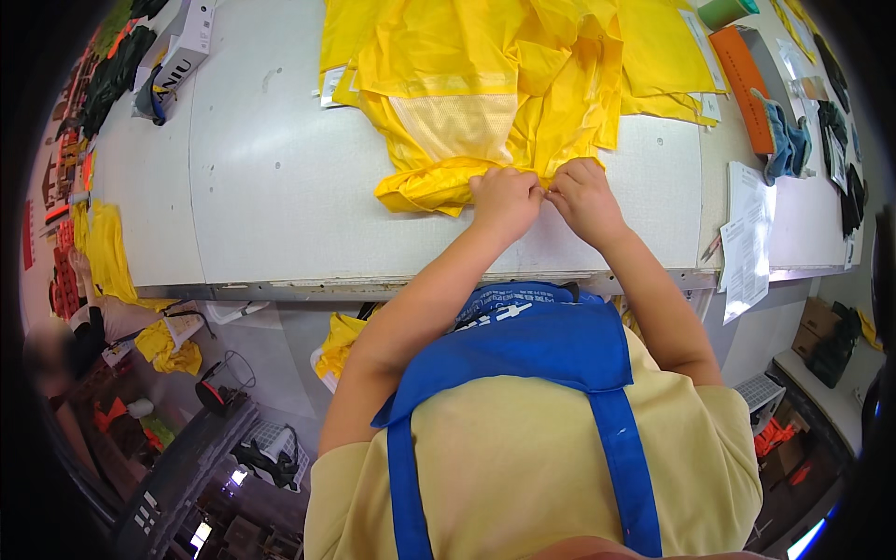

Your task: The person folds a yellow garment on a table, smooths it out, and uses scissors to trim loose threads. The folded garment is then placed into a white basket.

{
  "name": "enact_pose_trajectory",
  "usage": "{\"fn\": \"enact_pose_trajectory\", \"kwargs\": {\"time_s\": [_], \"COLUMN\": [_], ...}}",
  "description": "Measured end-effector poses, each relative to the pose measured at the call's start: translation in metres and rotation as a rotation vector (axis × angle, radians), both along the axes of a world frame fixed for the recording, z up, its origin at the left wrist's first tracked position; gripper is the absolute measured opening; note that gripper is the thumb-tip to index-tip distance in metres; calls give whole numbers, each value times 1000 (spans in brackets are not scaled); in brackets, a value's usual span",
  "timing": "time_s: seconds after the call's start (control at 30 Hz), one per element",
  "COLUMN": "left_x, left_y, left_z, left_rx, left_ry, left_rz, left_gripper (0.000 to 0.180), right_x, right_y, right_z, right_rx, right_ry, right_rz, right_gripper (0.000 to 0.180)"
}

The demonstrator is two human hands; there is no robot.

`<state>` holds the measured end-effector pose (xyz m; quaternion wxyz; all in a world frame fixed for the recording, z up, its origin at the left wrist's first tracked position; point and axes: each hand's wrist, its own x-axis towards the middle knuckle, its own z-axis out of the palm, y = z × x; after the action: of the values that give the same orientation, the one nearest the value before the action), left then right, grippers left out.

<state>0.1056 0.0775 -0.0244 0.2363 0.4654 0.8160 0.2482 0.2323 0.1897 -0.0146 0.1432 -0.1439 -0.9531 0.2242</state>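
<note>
A yellow garment [448, 65] with a pale mesh panel lies spread on the white table [280, 187]; its near edge is bunched and gathered. My left hand [508, 198] is closed on that near edge, its fingers curled into the cloth. Beside it, my right hand [585, 198] pinches the same edge a little farther right. The thumbs and fingertips of both hands almost meet, and what exactly lies between them is hidden. More flat yellow pieces [663, 75] are stacked beneath and behind the garment.
At the right stand an orange box [744, 93], a blue cloth [787, 140], printed sheets [747, 229] hanging over the table edge and a green thread spool [728, 11]. A white box [187, 42] sits at the far left. Another person [89, 327] is at the left.
</note>
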Motion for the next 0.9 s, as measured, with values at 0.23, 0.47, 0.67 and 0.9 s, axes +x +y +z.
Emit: {"fn": "enact_pose_trajectory", "kwargs": {"time_s": [0.23,0.47,0.67,0.9], "left_x": [-33,-74,-90,-68], "left_y": [-27,-73,-106,-89], "left_z": [18,27,11,55], "left_rx": [30,-105,240,431], "left_ry": [235,470,-11,-116], "left_rz": [112,244,427,260], "left_gripper": [15,12,8,20], "right_x": [17,37,26,-67], "right_y": [18,26,19,-37], "right_z": [9,3,14,34], "right_rx": [23,63,89,-188], "right_ry": [-31,-59,-165,-144], "right_rz": [-98,-126,-132,39], "right_gripper": [13,10,25,52]}}
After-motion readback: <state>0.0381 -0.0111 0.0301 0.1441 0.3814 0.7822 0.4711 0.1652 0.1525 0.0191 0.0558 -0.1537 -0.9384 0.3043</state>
